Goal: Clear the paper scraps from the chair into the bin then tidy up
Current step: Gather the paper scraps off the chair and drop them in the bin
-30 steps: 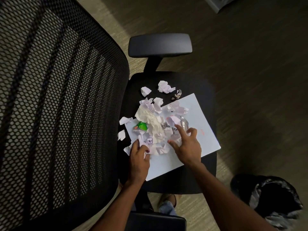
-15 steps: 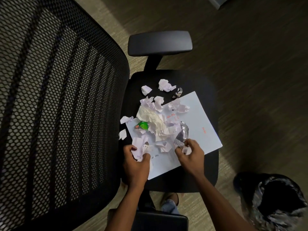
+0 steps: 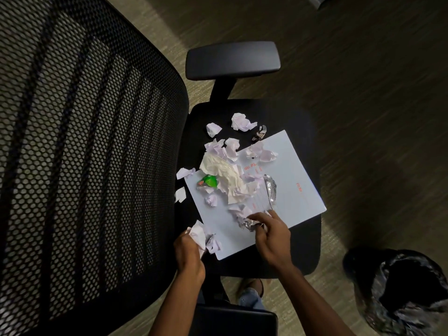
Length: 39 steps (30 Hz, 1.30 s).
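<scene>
— Gathering is where we are: our left hand [image 3: 190, 251] has its grip curled round a wad of pale paper scraps [image 3: 198, 232], just off the near left corner of the big white sheet [image 3: 288, 166] on the chair seat [image 3: 300, 112]

— And our right hand [image 3: 272, 235]?

— Its grip is pinched on a crumpled foil piece [image 3: 251, 224], fingers bent over it on the near edge of the sheet. We judge each hand is collecting a fistful so one trip carries more

— Where does the rest lie?

— Beyond both grips. A large cream tissue [image 3: 225, 175] sits in the middle of the heap, a green wrapper [image 3: 210, 181] just left of it, a long foil strip [image 3: 270, 190] straight ahead of the right grip, and loose paper balls [image 3: 241, 121] farthest off, on bare seat near the far armrest [image 3: 232, 60]. Two small bits [image 3: 180, 194] lie off the sheet, ahead of the left grip

— Why keep the sheet flat under it all?

— We think it serves as a tray: most of the litter rests on it, so lifting it could tip the lot at once. That is our guess only

— And the bin [image 3: 407, 294]?

— On the floor, to the right of and nearer us than the right grip, its dark liner open. Well apart from the seat, so we will need to swing both full hands across; light scraps could drop on the way
</scene>
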{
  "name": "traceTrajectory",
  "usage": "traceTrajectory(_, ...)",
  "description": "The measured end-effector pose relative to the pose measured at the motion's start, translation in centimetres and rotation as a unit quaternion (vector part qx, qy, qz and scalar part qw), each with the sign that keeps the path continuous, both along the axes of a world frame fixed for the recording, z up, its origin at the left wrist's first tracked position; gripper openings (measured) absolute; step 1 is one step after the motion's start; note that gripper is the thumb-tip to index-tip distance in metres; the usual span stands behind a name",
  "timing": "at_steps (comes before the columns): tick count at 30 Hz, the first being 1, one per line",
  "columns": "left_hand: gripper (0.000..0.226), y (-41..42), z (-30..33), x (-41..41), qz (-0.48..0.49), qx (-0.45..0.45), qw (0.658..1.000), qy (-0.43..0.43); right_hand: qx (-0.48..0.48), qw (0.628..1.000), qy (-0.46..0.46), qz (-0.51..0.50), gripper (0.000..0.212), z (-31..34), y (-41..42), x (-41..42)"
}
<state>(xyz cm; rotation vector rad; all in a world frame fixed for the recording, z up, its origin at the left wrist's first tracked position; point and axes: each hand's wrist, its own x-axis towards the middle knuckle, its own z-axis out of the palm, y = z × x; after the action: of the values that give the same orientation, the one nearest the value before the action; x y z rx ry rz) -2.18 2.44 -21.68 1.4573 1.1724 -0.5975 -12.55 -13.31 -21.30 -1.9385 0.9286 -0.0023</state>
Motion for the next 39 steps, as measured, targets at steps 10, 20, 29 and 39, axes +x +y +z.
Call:
traceTrajectory(10,0.036,-0.9,1.1,-0.4,-0.066,0.009,0.998,0.021,-0.121,0.962,0.116,0.217,0.036,-2.4,2.4,2.3)
traceTrajectory(20,0.040,-2.5,0.2,2.0,-0.220,0.042,0.972,-0.073,0.045,0.994,0.081,-0.056,0.017,-1.9,3.7,2.9)
traceTrajectory(29,0.034,-3.6,-0.3,1.4,-0.139,-0.059,0.988,0.022,0.467,0.827,0.027,-0.313,0.030,0.7,5.3,4.6)
traceTrajectory(39,0.016,-6.6,0.1,-1.2,-0.091,-0.200,0.975,0.019,0.503,0.785,-0.112,-0.344,0.018,1.0,3.7,3.4)
